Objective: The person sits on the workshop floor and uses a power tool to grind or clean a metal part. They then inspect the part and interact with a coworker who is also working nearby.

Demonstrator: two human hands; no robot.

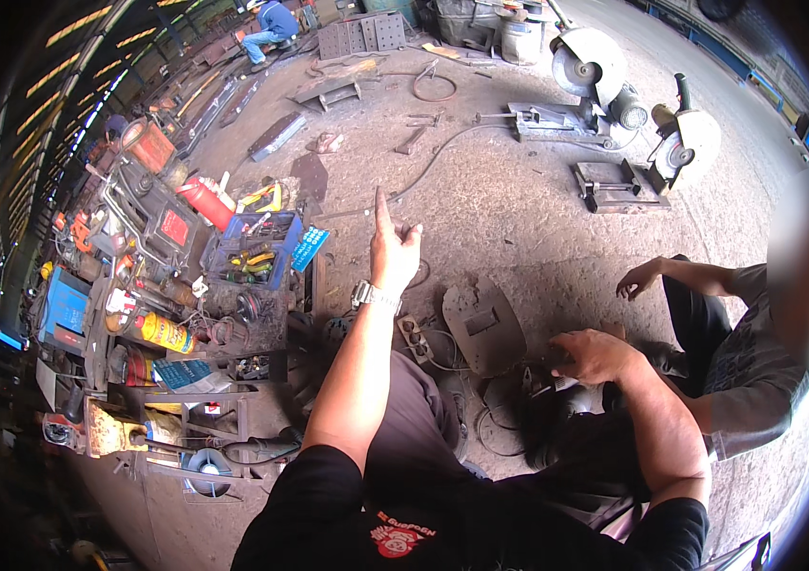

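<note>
Left hand points, empty, finger and thumb apart; right hand half-curled, grip unclear. Welding shield untouched; no handiwork visibly under way.

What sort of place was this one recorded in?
Most likely a metalworking or fabrication workshop: two chop saws stand on the worn floor, what looks like a welding shield lies near the person's legs, and a blue bin of hand tools sits to the left.
</note>
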